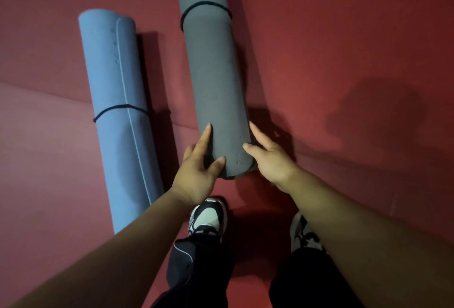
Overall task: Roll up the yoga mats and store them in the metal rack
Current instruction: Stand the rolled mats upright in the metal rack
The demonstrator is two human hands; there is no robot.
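On the red floor (344,37), straight ahead of the person, lies a rolled grey yoga mat (213,74), its length running away from the camera and its far end cut off by the top edge of the view. A black band (205,5) circles it toward the far end. The near end rests between both hands. The left hand (196,172) cups the mat's left side: fingers lie flat along the roll, the thumb presses onto the top near the end, so this grip is wide open and wrapped partway round the mat. The right hand (267,160) matches it on the other side, fingers spread along the right flank and the thumb touching the top surface; its grip is likewise open and pressed against the roll rather than closed round it. Whether the mat's near end is lifted off the floor cannot be told.

To the left, well apart from the grey one, a rolled blue yoga mat (120,111) lies on the floor roughly parallel, with its outer edge showing as a long seam and a black cord (118,108) round its middle. Below the hands, two black-and-white sneakers (208,216) and dark trouser legs (196,271) stand on the floor.
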